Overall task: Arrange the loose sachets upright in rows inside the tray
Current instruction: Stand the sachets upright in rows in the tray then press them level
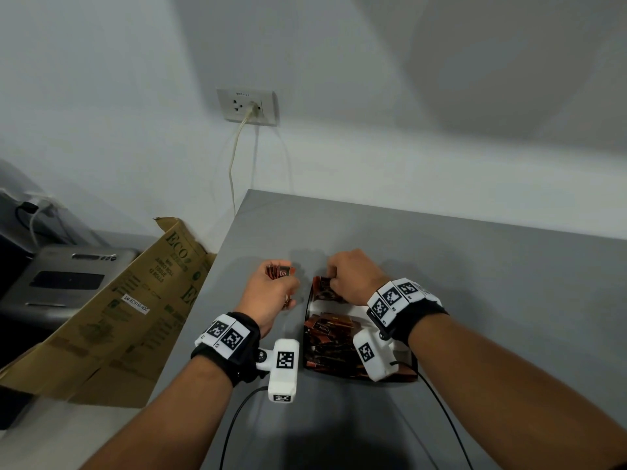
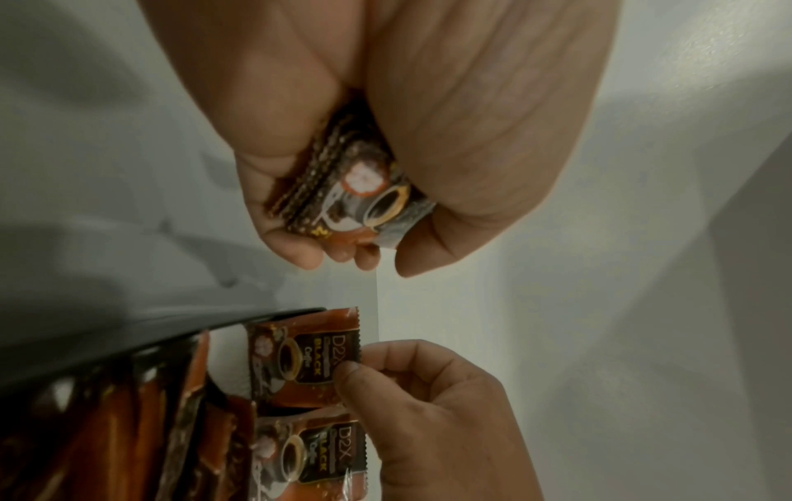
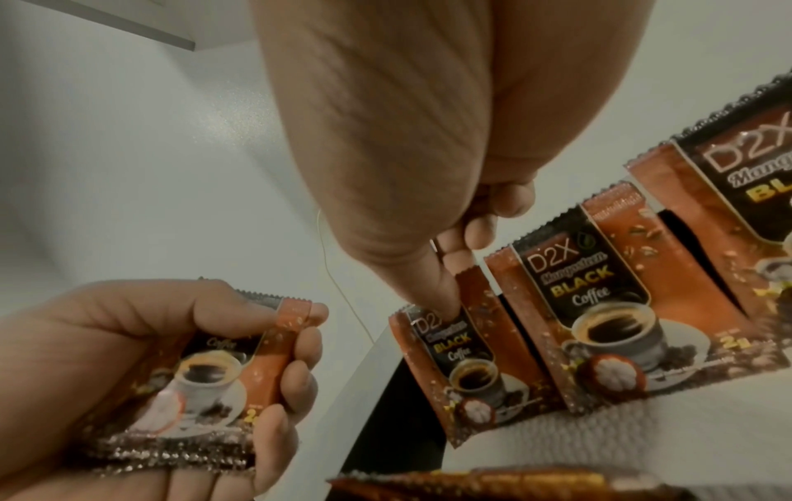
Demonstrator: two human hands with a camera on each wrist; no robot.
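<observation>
The left hand (image 1: 271, 293) grips a stack of sachets (image 3: 205, 366) as a supply, beside the tray (image 1: 309, 296) on the bench (image 1: 475, 266). The right hand (image 1: 353, 276) pinches one sachet (image 3: 454, 352) upright (probably to start a row), while others lie loose (image 1: 325, 337) inside.

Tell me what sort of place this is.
Probably a storeroom or office pantry corner. A grey counter meets a plain wall with a power socket, a flattened tissue-roll carton leans beside it, and a grey machine sits lower left.
</observation>
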